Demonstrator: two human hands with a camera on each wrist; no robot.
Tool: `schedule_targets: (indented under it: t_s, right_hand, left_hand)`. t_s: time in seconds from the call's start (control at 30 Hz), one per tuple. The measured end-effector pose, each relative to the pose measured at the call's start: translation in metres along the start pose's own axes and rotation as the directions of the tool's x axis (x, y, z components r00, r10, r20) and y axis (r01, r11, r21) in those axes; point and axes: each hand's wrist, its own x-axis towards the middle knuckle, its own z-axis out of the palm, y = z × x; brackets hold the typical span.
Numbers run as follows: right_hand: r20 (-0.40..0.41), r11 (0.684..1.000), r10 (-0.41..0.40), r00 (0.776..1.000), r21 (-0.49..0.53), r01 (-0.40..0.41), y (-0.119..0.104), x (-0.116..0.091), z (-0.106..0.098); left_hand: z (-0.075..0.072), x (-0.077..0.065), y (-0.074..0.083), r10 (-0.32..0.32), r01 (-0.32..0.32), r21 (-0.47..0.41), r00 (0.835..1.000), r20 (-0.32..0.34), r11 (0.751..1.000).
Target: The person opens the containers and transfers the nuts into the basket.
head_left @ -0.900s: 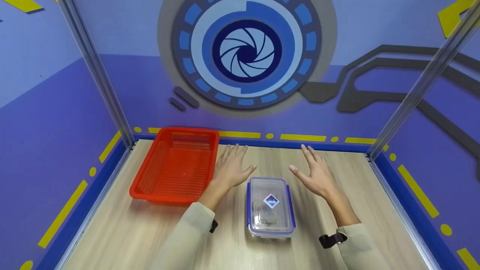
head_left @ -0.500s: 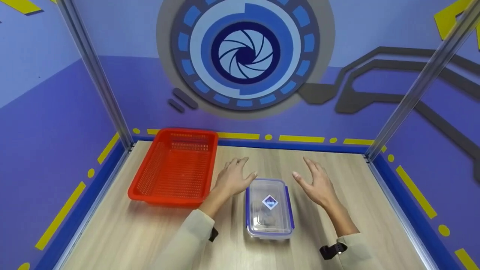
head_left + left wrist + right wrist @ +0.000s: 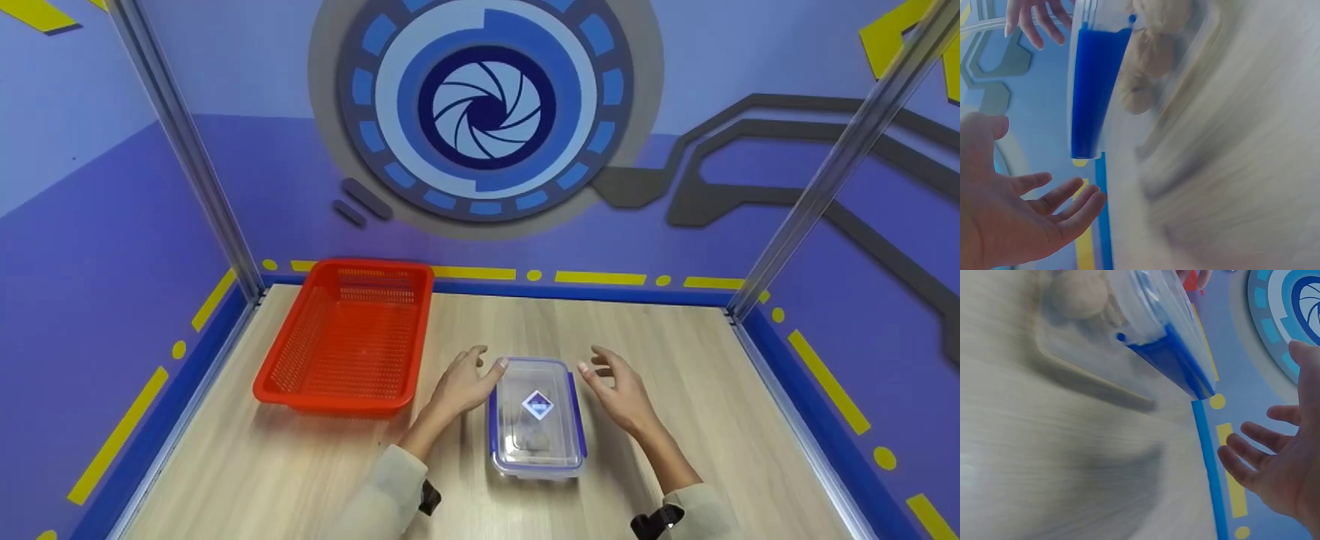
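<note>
A clear plastic food container (image 3: 534,450) with a latched lid and purple-blue side clips stands on the wooden tabletop, between the two hands. Through its wall, several round beige lumps (image 3: 1154,53) show in the left wrist view. My left hand (image 3: 461,386) is at the container's far left corner, its thumb overlapping the lid's edge in the head view, fingers loosely bent. On the other side, my right hand (image 3: 621,391) hovers just off the far right corner with fingers spread and slightly bent. Both palms face the container, and neither hand holds anything.
A red plastic basket (image 3: 262,379) with slotted walls stands at the back left of the tabletop (image 3: 645,326), with nothing in it. Printed blue panels (image 3: 570,255) close off the back and both sides, and metal posts (image 3: 206,165) rise at the rear corners.
Both hands have drawn back toward the person and closer to the container's sides, their fingers bending from straight to loosely curved. Container and basket keep their places.
</note>
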Motion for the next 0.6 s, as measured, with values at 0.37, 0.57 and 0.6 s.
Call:
schedule_targets:
  t_s: [0.37,0.57,0.6]
  right_hand:
    - [0.146,0.919,0.23,0.962,0.293,-0.264,0.005,-0.011,0.019]
    - [0.162,0.88,0.311,0.937,0.324,-0.348,0.006,-0.013,0.031]
    - [0.166,0.87,0.32,0.933,0.339,-0.359,0.006,-0.013,0.033]
  left_hand:
    - [0.022,-0.008,-0.019,-0.188,0.235,-0.449,0.971,0.147,0.862]
    - [0.026,-0.008,-0.023,-0.26,0.322,-0.504,0.947,0.191,0.801]
    - [0.027,-0.008,-0.025,-0.263,0.329,-0.514,0.944,0.197,0.793]
